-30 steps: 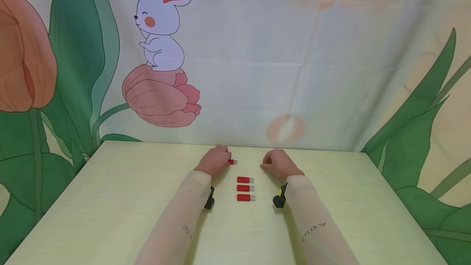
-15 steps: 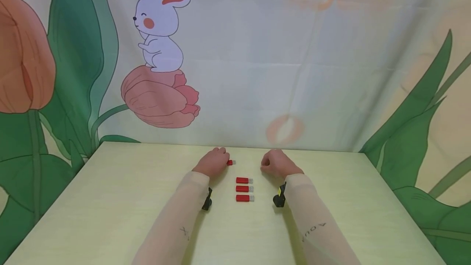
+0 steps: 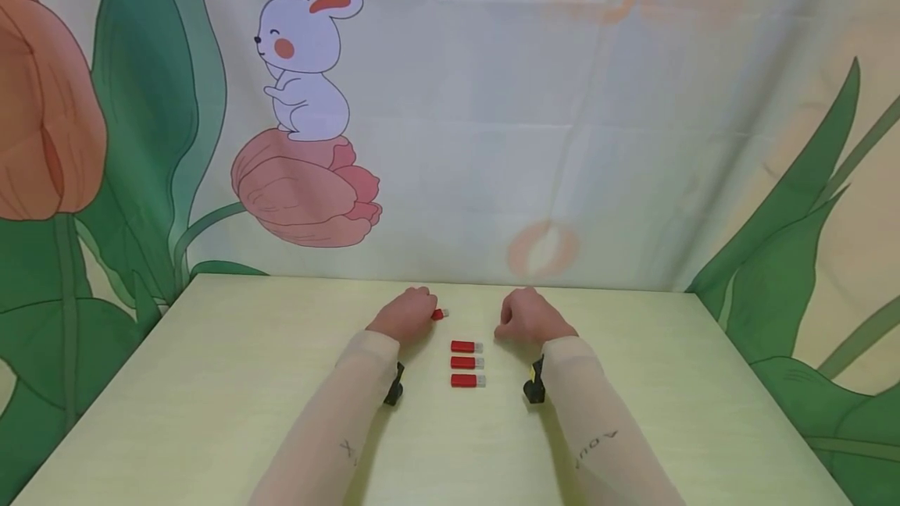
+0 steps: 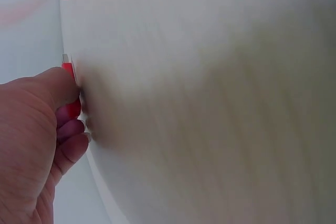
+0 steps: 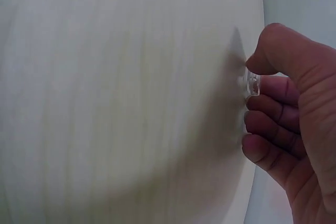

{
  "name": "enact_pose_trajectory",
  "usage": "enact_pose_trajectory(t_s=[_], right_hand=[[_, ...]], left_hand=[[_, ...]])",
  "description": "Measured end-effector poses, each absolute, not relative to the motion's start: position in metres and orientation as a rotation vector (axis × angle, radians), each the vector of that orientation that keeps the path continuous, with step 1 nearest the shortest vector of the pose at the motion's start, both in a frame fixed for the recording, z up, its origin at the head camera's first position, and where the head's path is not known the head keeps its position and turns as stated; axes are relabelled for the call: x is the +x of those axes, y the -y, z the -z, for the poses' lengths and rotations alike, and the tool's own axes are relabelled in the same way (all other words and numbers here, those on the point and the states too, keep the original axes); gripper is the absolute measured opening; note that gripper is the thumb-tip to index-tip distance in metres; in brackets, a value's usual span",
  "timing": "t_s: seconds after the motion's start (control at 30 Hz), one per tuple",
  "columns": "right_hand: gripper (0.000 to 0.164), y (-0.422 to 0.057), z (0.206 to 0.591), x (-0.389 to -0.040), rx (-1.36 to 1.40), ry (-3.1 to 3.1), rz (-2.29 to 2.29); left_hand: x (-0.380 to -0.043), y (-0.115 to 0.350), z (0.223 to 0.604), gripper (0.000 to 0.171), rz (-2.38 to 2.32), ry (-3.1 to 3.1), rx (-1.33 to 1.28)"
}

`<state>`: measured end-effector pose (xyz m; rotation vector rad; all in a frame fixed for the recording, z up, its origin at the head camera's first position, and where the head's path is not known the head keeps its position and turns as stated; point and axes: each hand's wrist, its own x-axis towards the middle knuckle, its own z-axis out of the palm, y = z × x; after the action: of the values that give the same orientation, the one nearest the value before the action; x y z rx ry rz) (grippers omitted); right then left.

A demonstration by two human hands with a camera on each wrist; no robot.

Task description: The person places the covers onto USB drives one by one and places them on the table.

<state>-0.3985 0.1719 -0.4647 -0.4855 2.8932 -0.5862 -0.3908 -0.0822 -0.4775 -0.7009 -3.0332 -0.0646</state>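
Note:
My left hand (image 3: 404,315) pinches a red USB stick (image 3: 438,315) between thumb and fingers, low over the back of the table. In the left wrist view the bare metal plug of this USB stick (image 4: 67,67) points away from the hand, whose palm covers part of the body. Opposite it, my right hand (image 3: 530,316) has curled fingers. The right wrist view shows thumb and forefinger pinching a small clear cap (image 5: 254,85). Hand and cap are apart from the left hand's stick.
Three red USB sticks lie in a column between the forearms: a far one (image 3: 462,347), a middle one (image 3: 462,362) and a near one (image 3: 464,381). Their light ends face right. A printed curtain (image 3: 450,139) hangs behind the pale table (image 3: 246,381).
The USB stick in my left hand has tilted slightly, its plug end now raised. My right hand has shifted a little to the left. The lying sticks keep their places.

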Motion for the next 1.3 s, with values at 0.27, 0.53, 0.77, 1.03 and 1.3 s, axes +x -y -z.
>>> enact_pose_trajectory(t_s=[0.27,0.53,0.77,1.03,1.3], right_hand=[[0.014,-0.175,0.467,-0.396,-0.555,-2.955,0.570],[0.008,-0.187,0.472,-0.391,-0.605,-2.969,0.753],[0.005,-0.195,0.470,-0.379,-0.605,-2.912,1.023],[0.011,-0.196,0.468,-0.364,-0.621,-2.876,1.250],[0.023,-0.198,0.463,-0.346,-0.548,-2.730,1.490]], left_hand=[[-0.385,0.083,0.474,0.011,0.220,3.048,-0.689],[-0.378,0.096,0.472,0.012,0.466,3.030,-0.691],[-0.373,0.102,0.464,0.013,0.743,2.958,-0.673],[-0.355,0.104,0.456,0.016,1.218,2.834,-0.593],[-0.334,0.104,0.448,0.018,1.530,2.707,-0.638]])
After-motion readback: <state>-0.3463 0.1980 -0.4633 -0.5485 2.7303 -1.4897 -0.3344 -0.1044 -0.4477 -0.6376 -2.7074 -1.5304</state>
